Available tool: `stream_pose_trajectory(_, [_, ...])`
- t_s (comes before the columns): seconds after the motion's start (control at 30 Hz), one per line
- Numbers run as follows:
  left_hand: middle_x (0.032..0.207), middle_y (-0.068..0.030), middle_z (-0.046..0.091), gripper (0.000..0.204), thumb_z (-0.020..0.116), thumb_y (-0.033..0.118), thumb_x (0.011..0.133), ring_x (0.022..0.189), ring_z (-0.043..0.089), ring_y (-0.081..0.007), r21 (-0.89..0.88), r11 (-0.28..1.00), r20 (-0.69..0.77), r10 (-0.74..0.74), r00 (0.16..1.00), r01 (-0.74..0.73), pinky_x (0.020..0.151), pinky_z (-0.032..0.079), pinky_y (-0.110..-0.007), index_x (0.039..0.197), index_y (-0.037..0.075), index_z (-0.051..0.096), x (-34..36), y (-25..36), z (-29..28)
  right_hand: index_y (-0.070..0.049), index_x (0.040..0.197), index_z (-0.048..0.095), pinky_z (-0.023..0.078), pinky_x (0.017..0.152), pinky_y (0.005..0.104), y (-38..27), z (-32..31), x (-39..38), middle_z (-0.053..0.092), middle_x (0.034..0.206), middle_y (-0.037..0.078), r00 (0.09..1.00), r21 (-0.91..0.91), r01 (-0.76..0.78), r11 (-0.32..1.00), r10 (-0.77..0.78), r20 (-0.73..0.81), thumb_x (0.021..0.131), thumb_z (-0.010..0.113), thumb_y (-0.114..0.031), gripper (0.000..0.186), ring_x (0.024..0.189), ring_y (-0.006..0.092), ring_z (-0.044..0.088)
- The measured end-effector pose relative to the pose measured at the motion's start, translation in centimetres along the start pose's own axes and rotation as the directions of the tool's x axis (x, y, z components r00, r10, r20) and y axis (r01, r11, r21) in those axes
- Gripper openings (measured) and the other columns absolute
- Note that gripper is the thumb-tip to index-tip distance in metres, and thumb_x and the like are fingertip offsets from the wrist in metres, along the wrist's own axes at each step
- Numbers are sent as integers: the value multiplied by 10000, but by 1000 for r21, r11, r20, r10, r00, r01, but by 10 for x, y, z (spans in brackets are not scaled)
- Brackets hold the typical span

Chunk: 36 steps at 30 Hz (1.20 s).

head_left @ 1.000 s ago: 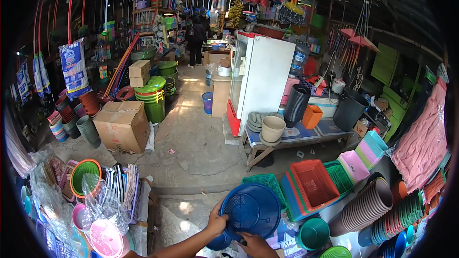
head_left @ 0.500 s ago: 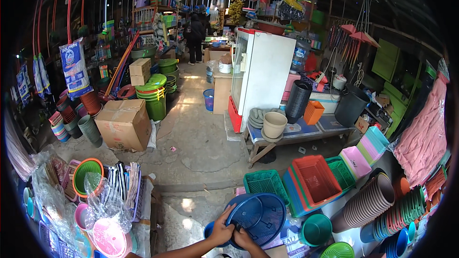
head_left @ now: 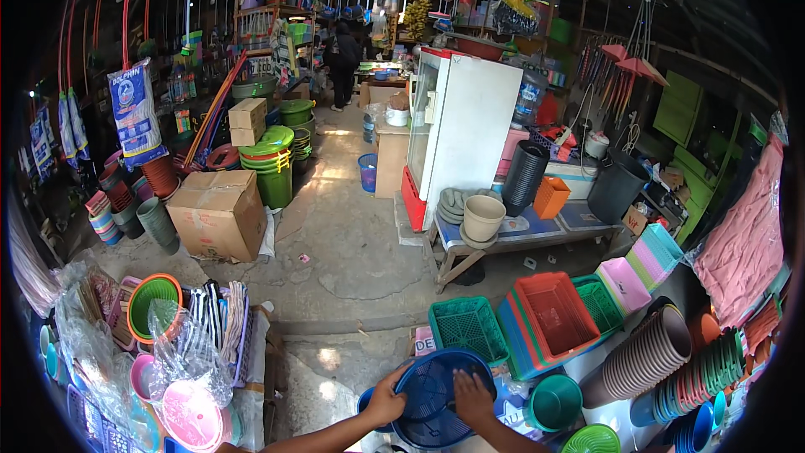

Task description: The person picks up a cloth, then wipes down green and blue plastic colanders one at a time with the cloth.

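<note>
Two hands on a round blue perforated basket.

Low in the view, the blue basket (head_left: 436, 396) is gripped at its left rim by the left hand (head_left: 387, 398), while the right hand (head_left: 472, 394) lies flat on its mesh face, fingers spread. Just beyond stand a green crate (head_left: 467, 327) and stacked orange crates (head_left: 555, 312); a teal bucket (head_left: 553, 403) sits to the right.

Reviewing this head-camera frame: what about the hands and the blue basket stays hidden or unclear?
- Blue round basket: its lower rim is cut off by the bottom edge.
- What it rests on: covered by the basket itself.
- Left hand: fingertips hidden behind the rim.
- Right hand: palm side unseen against the mesh.
</note>
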<state>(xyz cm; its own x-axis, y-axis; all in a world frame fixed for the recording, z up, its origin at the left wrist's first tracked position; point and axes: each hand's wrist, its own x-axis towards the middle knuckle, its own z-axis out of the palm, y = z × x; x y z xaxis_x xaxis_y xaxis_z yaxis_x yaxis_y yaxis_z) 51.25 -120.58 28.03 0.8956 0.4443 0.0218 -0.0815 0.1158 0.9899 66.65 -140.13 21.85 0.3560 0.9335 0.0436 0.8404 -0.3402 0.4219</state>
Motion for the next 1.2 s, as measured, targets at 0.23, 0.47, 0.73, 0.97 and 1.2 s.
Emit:
stream_pose_trajectory(0.23, [1425,-169,466,763,390,-170,675,1328,434,-233,-67,997,41,-46,998,49,1091,308,-282,1416,6,427,2,5,0,-21,1364,483,215,1147,436,0,-13,14,411,1491,101,992,109,-36,993,49,-116,858,494,-316,586,1382,195,367])
stream_pose_trajectory(0.47, [1442,-212,441,727,423,-147,692,1405,331,-286,139,989,-90,56,994,-43,1129,263,-328,1397,28,462,3,6,0,7,1362,470,161,1167,454,-71,4,16,446,1441,191,928,503,-283,817,100,359,924,433,-472,650,1371,311,384])
stream_pose_trajectory(0.73, [1422,-219,456,646,450,-89,757,1373,382,-306,50,997,-83,63,995,-59,1125,275,-347,1393,26,463,0,-23,17,-38,1268,537,425,1028,418,-61,-66,68,600,1247,118,811,150,25,-988,107,575,993,451,-406,468,1155,276,573])
stream_pose_trajectory(0.97, [1352,-151,527,682,421,-147,754,1235,515,-195,165,978,-32,138,990,-131,1047,366,-268,1421,-7,401,-13,-25,27,-35,1235,549,478,960,443,-12,-102,54,619,1192,130,420,230,552,-801,506,753,990,460,-445,487,1045,291,620])
stream_pose_trajectory(1.2, [1237,-118,588,425,531,114,974,1107,548,-160,-30,998,-151,43,988,-48,981,423,-285,1371,-15,452,0,-9,37,33,1302,510,387,1029,353,-80,-86,26,578,1265,127,739,766,-121,-631,458,494,968,545,-347,508,1163,251,540])
